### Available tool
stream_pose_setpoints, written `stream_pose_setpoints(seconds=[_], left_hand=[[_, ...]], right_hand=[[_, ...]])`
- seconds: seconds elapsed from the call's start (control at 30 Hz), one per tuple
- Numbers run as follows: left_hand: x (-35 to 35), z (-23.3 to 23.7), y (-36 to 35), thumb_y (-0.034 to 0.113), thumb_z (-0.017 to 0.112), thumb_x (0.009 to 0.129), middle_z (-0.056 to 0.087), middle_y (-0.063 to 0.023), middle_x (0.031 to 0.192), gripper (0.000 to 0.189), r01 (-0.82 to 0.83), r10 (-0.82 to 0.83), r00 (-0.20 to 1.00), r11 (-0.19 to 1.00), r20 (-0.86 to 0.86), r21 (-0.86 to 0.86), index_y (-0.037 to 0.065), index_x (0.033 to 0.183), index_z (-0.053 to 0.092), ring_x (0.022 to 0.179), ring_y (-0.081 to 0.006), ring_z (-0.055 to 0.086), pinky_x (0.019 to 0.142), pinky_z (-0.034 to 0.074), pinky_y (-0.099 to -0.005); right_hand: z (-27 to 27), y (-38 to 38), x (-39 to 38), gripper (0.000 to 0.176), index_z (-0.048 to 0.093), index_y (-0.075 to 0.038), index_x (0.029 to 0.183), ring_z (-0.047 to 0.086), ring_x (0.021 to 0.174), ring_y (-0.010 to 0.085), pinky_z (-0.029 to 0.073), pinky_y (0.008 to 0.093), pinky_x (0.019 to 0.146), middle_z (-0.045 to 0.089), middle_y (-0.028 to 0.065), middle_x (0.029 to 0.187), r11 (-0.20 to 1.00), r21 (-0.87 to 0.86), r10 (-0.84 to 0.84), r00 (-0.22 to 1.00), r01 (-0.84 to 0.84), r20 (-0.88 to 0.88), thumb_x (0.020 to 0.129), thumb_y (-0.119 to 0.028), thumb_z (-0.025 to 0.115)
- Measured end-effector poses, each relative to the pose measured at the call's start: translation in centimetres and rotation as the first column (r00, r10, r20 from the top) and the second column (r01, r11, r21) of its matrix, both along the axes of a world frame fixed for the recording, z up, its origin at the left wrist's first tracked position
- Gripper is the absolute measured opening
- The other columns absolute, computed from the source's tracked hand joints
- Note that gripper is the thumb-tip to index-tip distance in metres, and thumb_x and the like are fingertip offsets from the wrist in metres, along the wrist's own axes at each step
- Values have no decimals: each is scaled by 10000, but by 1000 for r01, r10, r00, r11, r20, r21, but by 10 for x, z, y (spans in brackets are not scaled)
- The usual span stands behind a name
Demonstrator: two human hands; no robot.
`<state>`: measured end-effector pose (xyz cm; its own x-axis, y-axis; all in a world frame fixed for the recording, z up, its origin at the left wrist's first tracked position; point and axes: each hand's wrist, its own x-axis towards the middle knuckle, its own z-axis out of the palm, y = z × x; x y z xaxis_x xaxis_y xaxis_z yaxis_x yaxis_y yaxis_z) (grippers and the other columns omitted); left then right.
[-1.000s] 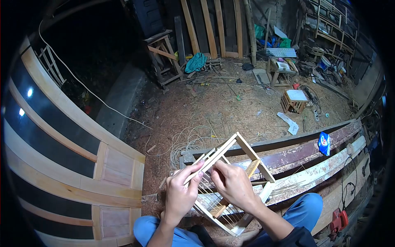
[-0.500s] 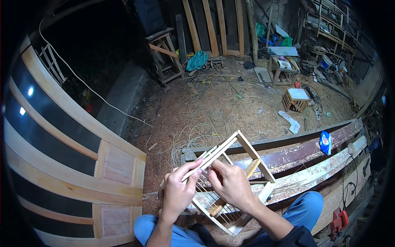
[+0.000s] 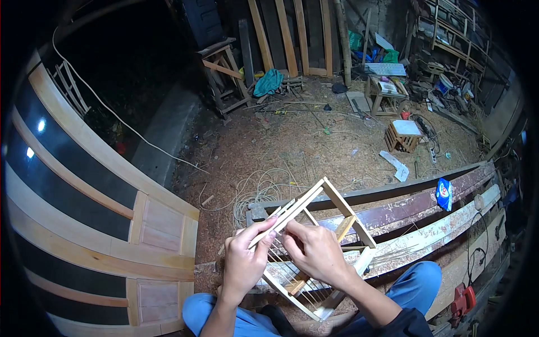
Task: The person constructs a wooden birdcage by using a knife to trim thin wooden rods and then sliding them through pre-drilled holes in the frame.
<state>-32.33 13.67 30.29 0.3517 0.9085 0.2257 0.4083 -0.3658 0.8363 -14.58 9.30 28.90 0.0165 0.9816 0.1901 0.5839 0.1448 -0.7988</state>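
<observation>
A light wooden frame [image 3: 336, 197] with thin rods across its lower part rests tilted over my lap. My left hand [image 3: 245, 254] grips the upper left edge of the frame, thumb and fingers pinched around its strips. Close beside it, my right hand [image 3: 315, 250] has its fingers curled and pressed together at the inner side of the same edge. Whatever sits between the right fingertips is too small to make out. A short wooden crosspiece [image 3: 345, 229] shows just right of my right hand.
Long planks [image 3: 393, 214] lie to the right, bearing a blue packet [image 3: 444, 195] and, lower, a red power tool [image 3: 463, 301]. Panelled wooden doors [image 3: 163, 222] stand at left. Coiled cable [image 3: 259, 190], a slatted crate [image 3: 402, 136] and a small table [image 3: 385, 87] are ahead.
My right hand has shifted very slightly at the frame's edge. Otherwise the frame and my left hand look the same.
</observation>
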Motion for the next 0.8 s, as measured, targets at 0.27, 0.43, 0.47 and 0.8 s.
stream_pose_setpoints(seconds=[0.27,0.43,0.47,0.8], left_hand=[[-2,-6,5,26,732,980,804,-197,1063,250,4,-5,1000,999,31,34,15,1226,776,916,-285,780,807,595,-370],[-6,0,8,43,714,1016,811,-177,1170,255,46,-46,999,999,-22,16,-15,1261,762,1028,-176,783,886,600,-310],[-6,1,8,37,715,1013,812,-180,1162,255,61,-60,998,998,-29,27,-9,1259,765,1021,-183,786,883,600,-311],[0,1,1,39,733,999,807,-184,1145,255,59,-55,997,994,-48,94,7,1248,774,999,-217,790,865,598,-320]], right_hand=[[7,-1,-1,212,650,-46,1058,722,763,434,543,557,692,730,212,825,995,-104,-2,1000,2,-4,1060,-243,570],[10,1,14,250,634,-11,1077,700,802,470,515,575,727,702,251,824,978,-164,108,983,-132,-151,1101,-235,526],[12,1,17,263,628,4,1078,691,812,481,504,576,734,693,264,824,966,-191,135,969,-175,-207,1111,-232,515],[0,4,25,312,713,44,1218,718,754,316,531,450,712,715,226,829,948,-211,170,942,-237,-290,1105,-224,602]])
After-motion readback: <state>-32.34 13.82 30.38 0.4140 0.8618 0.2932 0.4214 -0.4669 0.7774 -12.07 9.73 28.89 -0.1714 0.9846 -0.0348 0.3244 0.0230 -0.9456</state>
